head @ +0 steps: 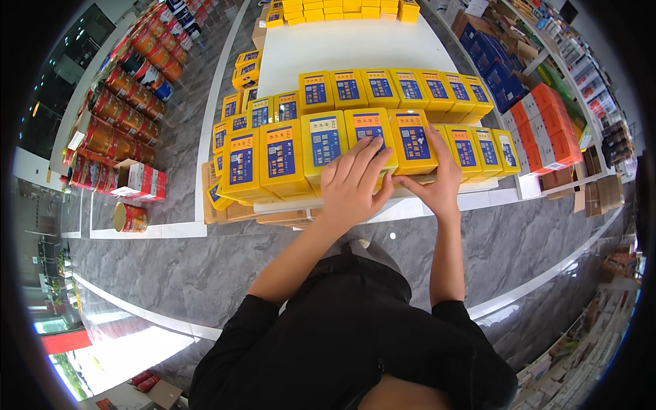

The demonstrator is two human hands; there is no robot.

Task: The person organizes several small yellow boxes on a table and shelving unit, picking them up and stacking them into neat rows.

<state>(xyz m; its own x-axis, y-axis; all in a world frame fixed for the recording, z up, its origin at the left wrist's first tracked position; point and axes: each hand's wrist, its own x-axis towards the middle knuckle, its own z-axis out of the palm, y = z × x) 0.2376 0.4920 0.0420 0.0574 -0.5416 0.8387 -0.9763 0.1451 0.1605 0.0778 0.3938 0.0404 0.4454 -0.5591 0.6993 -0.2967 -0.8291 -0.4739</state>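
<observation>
Yellow boxes with blue printed labels stand in rows on a white table [359,46]. My left hand [356,184] lies over the lower part of one yellow box [366,123] in the front row, its fingers spread a little across the label. My right hand [438,179] has its fingers along the right side of the neighbouring yellow box [411,141] and its thumb at that box's lower front edge. Further front-row boxes [242,164] stand to the left, others [464,154] to the right. A second row [379,89] stands behind.
Brown cartons [238,212] lie low under the table's front left. More yellow boxes [333,10] are stacked at the far end. Tins [120,138] line the left side, with a single tin [130,217] on the floor. Orange and white boxes [548,128] and shelving stand right.
</observation>
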